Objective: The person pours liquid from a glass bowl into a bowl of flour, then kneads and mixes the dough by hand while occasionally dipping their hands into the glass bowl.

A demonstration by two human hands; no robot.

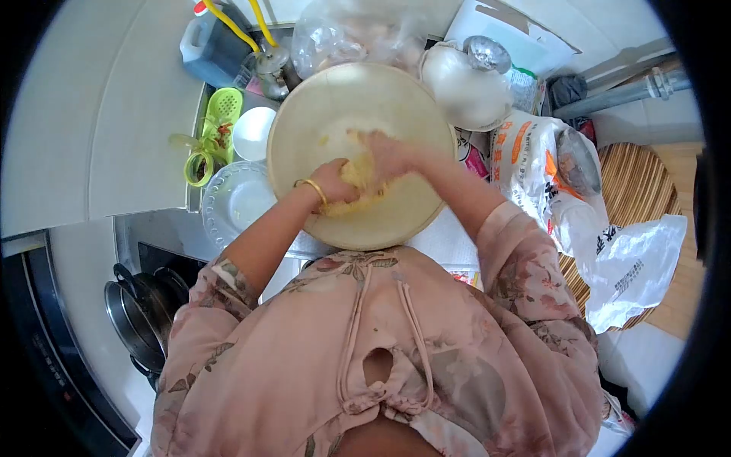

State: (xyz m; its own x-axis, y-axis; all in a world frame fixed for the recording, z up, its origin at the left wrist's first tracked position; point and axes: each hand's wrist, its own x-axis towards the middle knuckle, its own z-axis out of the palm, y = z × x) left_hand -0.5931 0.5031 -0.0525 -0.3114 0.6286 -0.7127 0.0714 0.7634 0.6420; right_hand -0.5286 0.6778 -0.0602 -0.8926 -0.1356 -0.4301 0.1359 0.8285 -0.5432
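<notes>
A large pale round basin (358,95) stands on the counter, tilted against my body. Inside it lies a mass of yellow, crumbly dough (354,204). My left hand (335,183), with a gold bangle at the wrist, is closed on the left part of the dough, its fingertips partly hidden. At the right part of the dough is my right hand (387,158), blurred by motion; how its fingers lie cannot be made out.
Left of the basin are a clear plastic bowl (237,199), a white bowl (253,134), a green basket (224,108) and a jug (213,53). Plastic bags (358,34) lie behind. A printed sack (525,164) is at right; black pots (141,312) stand lower left.
</notes>
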